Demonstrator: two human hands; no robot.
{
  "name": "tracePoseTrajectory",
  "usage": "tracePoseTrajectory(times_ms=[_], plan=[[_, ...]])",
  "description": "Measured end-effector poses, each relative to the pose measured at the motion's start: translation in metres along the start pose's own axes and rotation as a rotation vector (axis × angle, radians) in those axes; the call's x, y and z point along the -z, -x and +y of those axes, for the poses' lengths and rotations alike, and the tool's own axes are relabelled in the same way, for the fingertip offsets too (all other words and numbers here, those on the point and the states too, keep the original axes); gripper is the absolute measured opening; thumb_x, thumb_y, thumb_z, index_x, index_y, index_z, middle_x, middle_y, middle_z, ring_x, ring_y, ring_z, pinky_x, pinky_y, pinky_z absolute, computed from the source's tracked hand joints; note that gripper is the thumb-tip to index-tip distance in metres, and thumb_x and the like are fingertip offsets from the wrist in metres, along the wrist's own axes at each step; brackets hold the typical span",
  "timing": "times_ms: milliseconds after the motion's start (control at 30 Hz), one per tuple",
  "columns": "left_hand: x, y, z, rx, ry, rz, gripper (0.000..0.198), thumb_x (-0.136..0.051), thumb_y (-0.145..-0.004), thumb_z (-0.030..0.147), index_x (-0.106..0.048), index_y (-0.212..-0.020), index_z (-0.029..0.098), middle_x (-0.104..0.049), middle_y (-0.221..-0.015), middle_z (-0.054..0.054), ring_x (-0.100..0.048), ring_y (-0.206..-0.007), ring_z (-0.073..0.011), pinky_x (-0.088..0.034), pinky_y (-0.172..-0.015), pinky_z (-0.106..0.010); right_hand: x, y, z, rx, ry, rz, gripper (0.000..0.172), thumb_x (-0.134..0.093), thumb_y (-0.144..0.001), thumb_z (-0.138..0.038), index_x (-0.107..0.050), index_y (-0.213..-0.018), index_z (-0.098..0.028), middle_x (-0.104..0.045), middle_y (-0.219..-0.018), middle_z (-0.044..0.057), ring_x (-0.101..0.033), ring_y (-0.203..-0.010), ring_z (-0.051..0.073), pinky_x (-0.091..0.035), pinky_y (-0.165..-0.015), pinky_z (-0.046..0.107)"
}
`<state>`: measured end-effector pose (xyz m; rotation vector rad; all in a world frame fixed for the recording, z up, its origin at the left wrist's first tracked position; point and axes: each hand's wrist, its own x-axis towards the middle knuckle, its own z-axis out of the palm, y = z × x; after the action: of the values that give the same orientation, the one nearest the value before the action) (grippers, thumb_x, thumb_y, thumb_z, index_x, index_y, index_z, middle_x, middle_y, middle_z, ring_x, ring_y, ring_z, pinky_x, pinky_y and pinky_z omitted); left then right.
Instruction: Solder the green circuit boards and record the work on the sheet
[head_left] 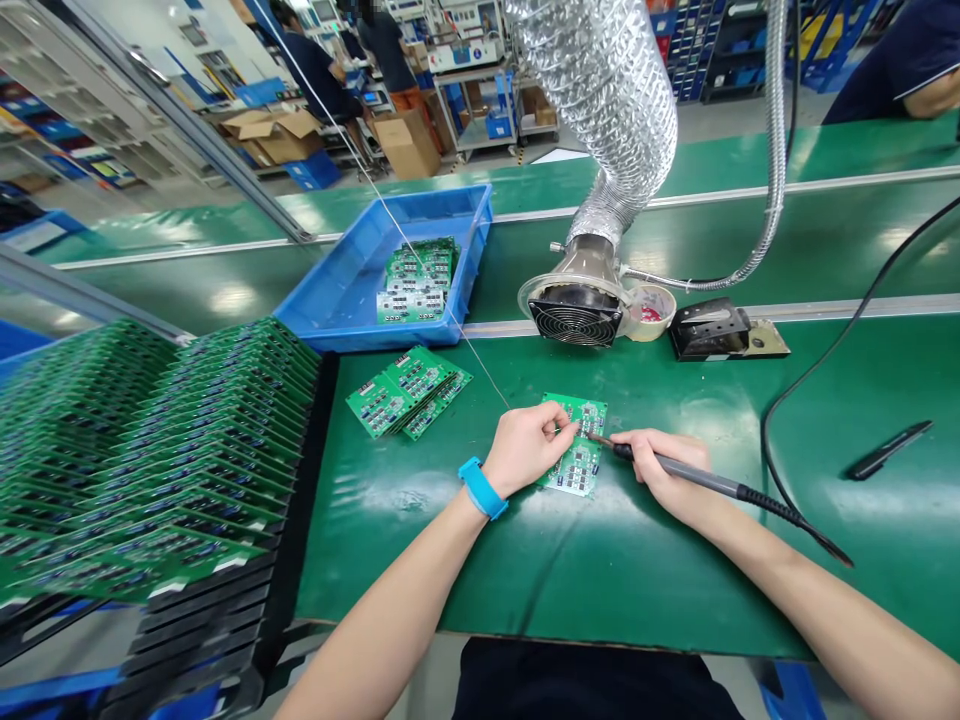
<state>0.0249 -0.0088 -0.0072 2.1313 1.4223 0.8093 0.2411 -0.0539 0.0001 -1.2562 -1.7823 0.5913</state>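
A green circuit board lies flat on the green mat in front of me. My left hand, a blue band on its wrist, is pinched on a thin solder wire that runs up and away to the far left; the fingertips rest at the board's left edge. My right hand is closed on a soldering iron, whose tip touches the board near my left fingertips. The iron's black cable loops off to the right.
A small pile of boards lies left of the work spot. A blue tray holds more boards. Racks of upright boards fill the left. A fume extractor fan on a foil duct, an iron stand and a black pen stand around.
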Motion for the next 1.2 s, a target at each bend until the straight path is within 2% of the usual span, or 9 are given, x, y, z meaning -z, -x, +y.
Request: tracePoseTrajectory(times_ms=[300,400,533,633,767,900,1200], plan=[[-0.0043,0.0018,-0.0004,-0.068,-0.094,-0.013,0.020,-0.064,-0.087,0.029,-0.059,-0.070,0.019,-0.048,-0.053,0.007,-0.045,-0.050,-0.0081,-0.031,-0.055,-0.022,-0.0007,-0.0018,0.0002,0.131,-0.001,0.025,0.034,-0.046,-0.100,-0.025,-0.077,-0.086,-0.019,-0.063,-0.051,-0.002,-0.064,-0.048,0.013,-0.055,-0.060,0.022],[-0.0041,0.0017,0.0001,-0.082,-0.101,-0.011,0.020,-0.065,-0.086,0.028,-0.059,-0.070,0.019,-0.047,-0.053,0.007,-0.045,-0.051,-0.0082,-0.031,-0.055,-0.023,-0.0011,-0.0012,0.0006,0.164,0.004,0.031,0.031,-0.048,-0.098,-0.021,-0.076,-0.088,-0.019,-0.067,-0.056,-0.002,-0.064,-0.048,0.012,-0.056,-0.061,0.022],[-0.0001,-0.0001,-0.0003,-0.041,0.001,0.065,0.017,-0.062,-0.089,0.027,-0.062,-0.075,0.019,-0.049,-0.056,0.006,-0.045,-0.053,-0.0087,-0.033,-0.056,-0.023,-0.0025,0.0001,0.0029,0.207,0.017,0.052,0.028,-0.050,-0.097,-0.019,-0.076,-0.088,-0.020,-0.075,-0.073,0.001,-0.069,-0.055,0.013,-0.056,-0.058,0.021],[0.0031,-0.0021,-0.0001,-0.052,0.048,0.119,0.014,-0.060,-0.089,0.023,-0.064,-0.077,0.018,-0.053,-0.061,0.004,-0.046,-0.056,-0.0090,-0.035,-0.057,-0.023,-0.0034,0.0006,0.0042,0.225,0.022,0.059,0.027,-0.051,-0.096,-0.018,-0.076,-0.088,-0.021,-0.077,-0.078,0.001,-0.070,-0.057,0.012,-0.056,-0.060,0.021],[0.0049,-0.0035,0.0016,-0.090,0.052,0.146,0.015,-0.060,-0.088,0.019,-0.062,-0.073,0.017,-0.054,-0.067,0.003,-0.047,-0.060,-0.0094,-0.035,-0.058,-0.023,-0.0025,0.0005,0.0034,0.217,0.031,0.051,0.029,-0.050,-0.097,-0.020,-0.077,-0.087,-0.021,-0.076,-0.076,0.000,-0.068,-0.053,0.012,-0.057,-0.061,0.022],[0.0050,-0.0032,0.0021,-0.086,0.038,0.145,0.015,-0.060,-0.086,0.018,-0.059,-0.071,0.018,-0.052,-0.066,0.003,-0.047,-0.060,-0.0095,-0.035,-0.058,-0.024,0.0004,0.0010,0.0026,0.172,0.065,0.054,0.032,-0.047,-0.099,-0.023,-0.077,-0.090,-0.020,-0.072,-0.063,0.000,-0.065,-0.049,0.012,-0.056,-0.059,0.023],[-0.0002,-0.0012,0.0012,-0.121,-0.002,0.082,0.016,-0.060,-0.085,0.016,-0.057,-0.070,0.018,-0.054,-0.066,0.003,-0.049,-0.062,-0.0100,-0.035,-0.059,-0.024,-0.0014,-0.0004,0.0008,0.114,0.049,0.057,0.032,-0.046,-0.100,-0.024,-0.077,-0.092,-0.020,-0.068,-0.058,-0.001,-0.067,-0.052,0.013,-0.057,-0.064,0.024]])
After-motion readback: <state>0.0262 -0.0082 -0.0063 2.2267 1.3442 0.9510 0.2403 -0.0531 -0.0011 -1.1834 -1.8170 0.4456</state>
